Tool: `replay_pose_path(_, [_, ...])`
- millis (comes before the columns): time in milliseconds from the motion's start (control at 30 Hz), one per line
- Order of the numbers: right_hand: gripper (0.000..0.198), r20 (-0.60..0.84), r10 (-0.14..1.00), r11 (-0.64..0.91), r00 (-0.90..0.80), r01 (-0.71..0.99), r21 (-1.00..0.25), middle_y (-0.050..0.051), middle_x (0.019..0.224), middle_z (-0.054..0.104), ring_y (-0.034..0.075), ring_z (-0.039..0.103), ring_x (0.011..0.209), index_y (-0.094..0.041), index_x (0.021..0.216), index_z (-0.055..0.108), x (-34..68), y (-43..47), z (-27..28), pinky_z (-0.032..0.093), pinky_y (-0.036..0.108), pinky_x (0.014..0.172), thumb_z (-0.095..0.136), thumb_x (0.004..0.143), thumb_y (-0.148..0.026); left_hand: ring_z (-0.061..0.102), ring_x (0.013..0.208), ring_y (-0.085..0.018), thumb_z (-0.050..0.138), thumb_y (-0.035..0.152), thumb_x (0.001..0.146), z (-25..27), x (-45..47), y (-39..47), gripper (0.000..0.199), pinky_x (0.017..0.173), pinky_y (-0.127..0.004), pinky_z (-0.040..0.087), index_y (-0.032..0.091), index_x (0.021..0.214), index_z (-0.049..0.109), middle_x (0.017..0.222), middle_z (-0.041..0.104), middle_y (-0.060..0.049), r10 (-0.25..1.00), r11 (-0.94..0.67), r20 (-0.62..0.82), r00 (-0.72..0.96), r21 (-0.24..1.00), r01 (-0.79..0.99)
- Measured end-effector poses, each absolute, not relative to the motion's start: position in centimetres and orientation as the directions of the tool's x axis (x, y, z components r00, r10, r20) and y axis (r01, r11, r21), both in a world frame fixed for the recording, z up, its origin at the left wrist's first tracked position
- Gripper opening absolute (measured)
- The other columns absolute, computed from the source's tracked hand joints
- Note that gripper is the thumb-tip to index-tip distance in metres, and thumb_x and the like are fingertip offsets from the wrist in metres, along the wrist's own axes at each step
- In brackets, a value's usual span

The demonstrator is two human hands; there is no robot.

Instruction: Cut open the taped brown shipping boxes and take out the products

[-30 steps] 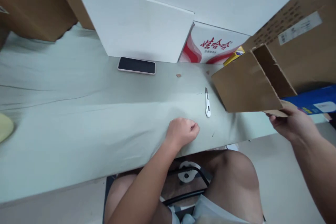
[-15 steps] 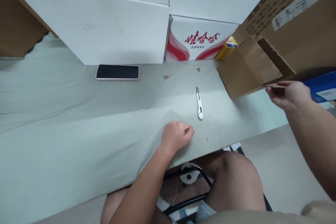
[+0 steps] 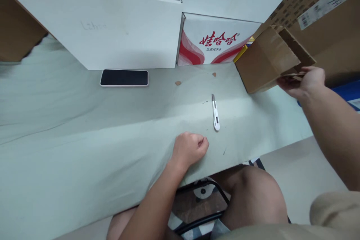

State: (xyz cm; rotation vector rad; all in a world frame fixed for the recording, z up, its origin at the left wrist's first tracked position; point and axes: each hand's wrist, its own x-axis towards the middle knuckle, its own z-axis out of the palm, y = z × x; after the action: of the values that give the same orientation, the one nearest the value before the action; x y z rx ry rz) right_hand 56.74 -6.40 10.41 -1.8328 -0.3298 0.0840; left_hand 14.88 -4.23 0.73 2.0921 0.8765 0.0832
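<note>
My left hand rests on the cloth-covered table in a closed fist, with nothing visible in it. Just beyond it lies a white utility knife, blade pointing away from me. Off to the right, my right hand grips an edge or flap of an open brown cardboard box. Its fingertips are partly hidden behind the cardboard. The box leans a little, its dark opening facing up and to the right.
White boxes and a red-and-white carton line the back. A phone lies before them. Two cardboard scraps, one a brown scrap, dot the table. A large carton and a blue item stand at right.
My right hand has moved away from me, and the cardboard box has shifted back with it, covering more of the yellow box behind. My left fist stays in place.
</note>
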Motion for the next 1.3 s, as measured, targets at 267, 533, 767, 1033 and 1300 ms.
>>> replay_pose_path(267, [0.045,-0.208,0.149,-0.202,0.967,-0.176,-0.964,0.01,0.101,0.054,0.021,0.065,0.087,-0.025,0.098,0.051,49.4,-11.5,7.7,0.05,0.041,0.077,0.015,0.099,-0.053,0.018,0.055,-0.014,0.04,0.037,0.088,0.9,14.5,-4.2,0.041,0.061,-0.033,0.015,0.02,0.053,0.026,0.052,0.026,0.002,0.632,-0.394,-0.194,0.75,0.753,0.527])
replay_pose_path(533, [0.04,-0.183,0.439,-0.144,0.88,-0.133,-0.981,0.005,0.091,0.058,0.021,0.065,0.084,-0.026,0.096,0.061,42.0,-12.8,4.5,0.052,0.037,0.071,0.041,0.083,-0.058,0.019,0.053,-0.013,0.045,0.036,0.086,1.9,12.7,-4.3,0.043,0.059,-0.032,0.016,0.02,0.048,0.036,0.05,0.027,0.002,0.697,-0.344,-0.141,0.703,0.795,0.5])
replay_pose_path(767, [0.046,-0.094,0.816,-0.088,0.57,-0.038,-0.995,0.003,0.094,0.064,0.018,0.067,0.083,-0.026,0.099,0.067,30.5,-1.8,5.8,0.055,0.031,0.07,0.06,0.07,-0.061,0.019,0.055,-0.014,0.052,0.032,0.086,3.7,9.2,-3.4,0.039,0.06,-0.032,0.017,0.02,0.049,0.051,0.05,0.033,0.002,0.805,-0.271,-0.053,0.591,0.853,0.446])
replay_pose_path(1033, [0.033,0.131,0.984,0.176,-0.119,0.587,-0.79,0.008,0.113,0.068,0.024,0.067,0.103,-0.024,0.116,0.064,9.8,14.6,6.3,0.056,0.045,0.095,0.055,0.088,-0.039,0.017,0.055,-0.014,0.055,0.028,0.084,4.4,3.6,-1.4,0.048,0.059,-0.033,0.019,0.021,0.048,0.026,0.052,0.02,0.005,0.916,-0.019,-0.091,0.392,0.963,0.268])
replay_pose_path(1300, [0.048,0.318,0.884,0.445,-0.341,0.821,-0.358,0.016,0.137,0.053,0.036,0.055,0.127,-0.022,0.136,0.058,-7.7,29.8,8.0,0.046,0.062,0.111,0.057,0.088,-0.024,0.021,0.057,-0.011,0.052,0.027,0.084,4.2,-2.2,1.6,0.047,0.06,-0.033,0.016,0.021,0.047,0.022,0.054,0.017,0.004,0.932,0.221,-0.257,0.256,0.962,0.161])
